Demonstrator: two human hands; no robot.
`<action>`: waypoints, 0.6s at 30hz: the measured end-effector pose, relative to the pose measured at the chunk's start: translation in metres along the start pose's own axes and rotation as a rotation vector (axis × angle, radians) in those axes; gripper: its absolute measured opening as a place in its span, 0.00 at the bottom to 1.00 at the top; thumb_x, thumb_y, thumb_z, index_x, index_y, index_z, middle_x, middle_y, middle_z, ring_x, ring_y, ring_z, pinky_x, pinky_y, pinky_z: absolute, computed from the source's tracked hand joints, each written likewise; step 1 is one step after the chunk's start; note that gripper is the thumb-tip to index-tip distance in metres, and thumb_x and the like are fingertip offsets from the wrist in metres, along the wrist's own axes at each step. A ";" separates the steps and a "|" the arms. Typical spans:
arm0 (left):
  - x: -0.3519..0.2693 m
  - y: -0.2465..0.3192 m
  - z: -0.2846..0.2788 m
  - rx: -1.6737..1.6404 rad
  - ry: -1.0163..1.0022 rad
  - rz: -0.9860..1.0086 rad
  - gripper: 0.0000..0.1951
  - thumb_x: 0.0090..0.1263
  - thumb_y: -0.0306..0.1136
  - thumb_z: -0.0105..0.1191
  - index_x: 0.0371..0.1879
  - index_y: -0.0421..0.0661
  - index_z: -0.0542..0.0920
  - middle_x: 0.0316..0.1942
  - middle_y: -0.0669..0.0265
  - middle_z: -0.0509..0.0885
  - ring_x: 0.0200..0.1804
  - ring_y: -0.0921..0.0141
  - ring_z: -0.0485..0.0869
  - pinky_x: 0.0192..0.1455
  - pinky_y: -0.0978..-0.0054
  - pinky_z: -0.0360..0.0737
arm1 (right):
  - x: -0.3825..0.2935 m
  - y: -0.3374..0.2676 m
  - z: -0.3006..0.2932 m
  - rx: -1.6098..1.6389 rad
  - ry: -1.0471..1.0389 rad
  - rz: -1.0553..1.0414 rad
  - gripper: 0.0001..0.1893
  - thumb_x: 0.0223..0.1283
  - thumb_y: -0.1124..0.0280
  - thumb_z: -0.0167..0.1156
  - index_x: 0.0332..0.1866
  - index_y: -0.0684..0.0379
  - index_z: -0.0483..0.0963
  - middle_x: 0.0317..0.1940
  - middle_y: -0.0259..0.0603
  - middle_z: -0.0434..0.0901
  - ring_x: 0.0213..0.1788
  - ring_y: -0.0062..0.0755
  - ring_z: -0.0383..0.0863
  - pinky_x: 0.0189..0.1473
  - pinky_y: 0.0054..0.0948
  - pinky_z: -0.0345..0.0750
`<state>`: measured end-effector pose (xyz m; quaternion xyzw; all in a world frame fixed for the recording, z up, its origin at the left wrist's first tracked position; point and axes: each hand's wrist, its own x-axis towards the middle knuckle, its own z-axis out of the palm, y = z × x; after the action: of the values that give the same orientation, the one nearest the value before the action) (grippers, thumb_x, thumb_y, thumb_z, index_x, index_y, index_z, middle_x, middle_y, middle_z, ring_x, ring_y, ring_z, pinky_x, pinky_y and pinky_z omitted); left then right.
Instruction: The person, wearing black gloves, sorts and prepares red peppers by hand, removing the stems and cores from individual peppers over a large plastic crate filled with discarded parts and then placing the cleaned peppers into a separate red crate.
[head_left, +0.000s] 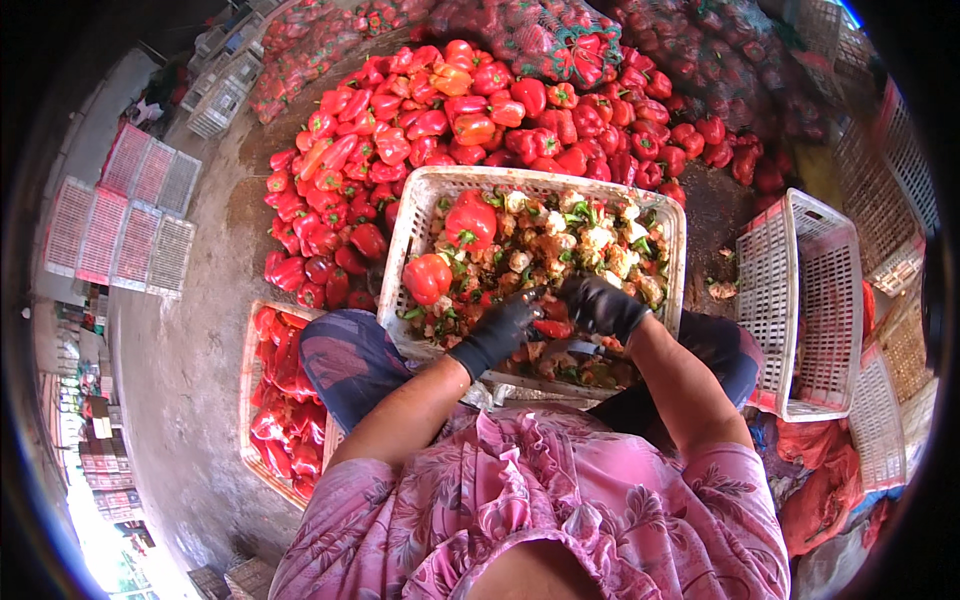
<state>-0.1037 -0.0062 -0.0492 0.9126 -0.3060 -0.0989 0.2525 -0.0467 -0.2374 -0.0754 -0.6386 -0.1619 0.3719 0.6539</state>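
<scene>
Both my hands wear black gloves and work over a white plastic crate (400, 247) between my knees. My left hand (499, 330) curls at a red bell pepper piece (553, 328), which lies between the two hands. Motion blurs my right hand (602, 306); its fingers are curled just right of that piece, and what they hold is hidden. Below the hands a curved grey object (574, 346) shows in part, too unclear to name. Pale pepper cores (596, 238) with seeds and green stems fill the crate. Two whole red bell peppers (471, 219) rest on them at the left.
A large heap of red bell peppers (420, 124) lies beyond the crate, with filled mesh sacks (555, 37) behind. By my left knee stands a crate of cut red peppers (289, 420). Another crate (795, 300) stands on its side at right, near orange sacks (821, 472).
</scene>
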 end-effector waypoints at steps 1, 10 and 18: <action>-0.006 -0.005 0.002 -0.085 0.084 -0.008 0.17 0.59 0.30 0.58 0.48 0.43 0.77 0.62 0.56 0.71 0.59 0.59 0.73 0.57 0.67 0.74 | -0.013 -0.030 0.016 -0.326 0.073 -0.342 0.13 0.61 0.80 0.47 0.47 0.67 0.75 0.26 0.29 0.76 0.25 0.21 0.74 0.24 0.24 0.70; -0.029 -0.018 -0.087 -1.438 0.407 -0.225 0.16 0.70 0.30 0.51 0.56 0.42 0.71 0.49 0.67 0.76 0.49 0.72 0.76 0.46 0.71 0.80 | -0.036 -0.080 -0.028 -1.180 0.621 0.076 0.19 0.62 0.57 0.54 0.51 0.58 0.73 0.30 0.51 0.81 0.38 0.42 0.82 0.36 0.40 0.75; -0.220 -0.102 -0.229 -1.335 1.075 -0.221 0.22 0.70 0.41 0.51 0.59 0.43 0.69 0.52 0.57 0.78 0.48 0.59 0.82 0.48 0.63 0.83 | 0.063 -0.124 0.025 -1.101 0.338 -0.652 0.20 0.64 0.72 0.50 0.61 0.62 0.67 0.49 0.46 0.78 0.45 0.31 0.77 0.47 0.33 0.76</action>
<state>-0.1494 0.2889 0.0990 0.5207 0.0677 0.1632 0.8353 0.0132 -0.1648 0.0302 -0.8476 -0.4084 -0.0876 0.3273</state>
